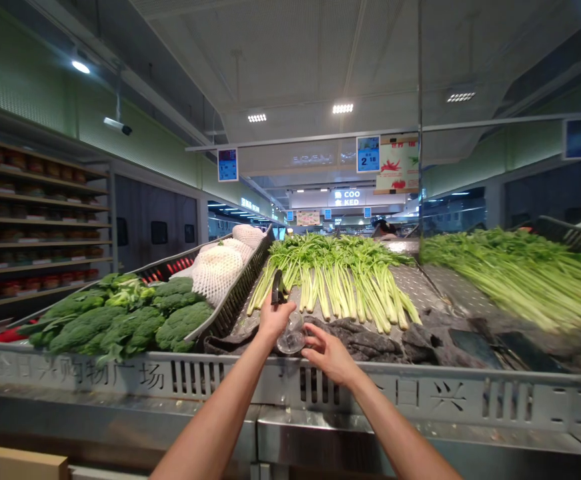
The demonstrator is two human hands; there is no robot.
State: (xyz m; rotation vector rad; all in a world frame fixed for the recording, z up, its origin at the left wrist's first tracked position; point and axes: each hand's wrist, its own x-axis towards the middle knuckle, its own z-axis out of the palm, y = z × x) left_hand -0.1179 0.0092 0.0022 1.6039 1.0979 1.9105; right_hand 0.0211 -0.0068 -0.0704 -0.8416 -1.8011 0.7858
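Broccoli lies left, before white-netted produce. My left hand curls round the clear bottle, black top far, base toward me, long axis near-to-far. My right hand spreads loosely at its base; contact unclear. Dark cloth lies before the far celery, roots nearward.

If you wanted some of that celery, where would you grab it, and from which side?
I'd take the celery by its pale stalks, near their bottom ends, coming from the front and above. Those ends face the near edge, slim and bare, while the leafy tops spread and overlap behind.
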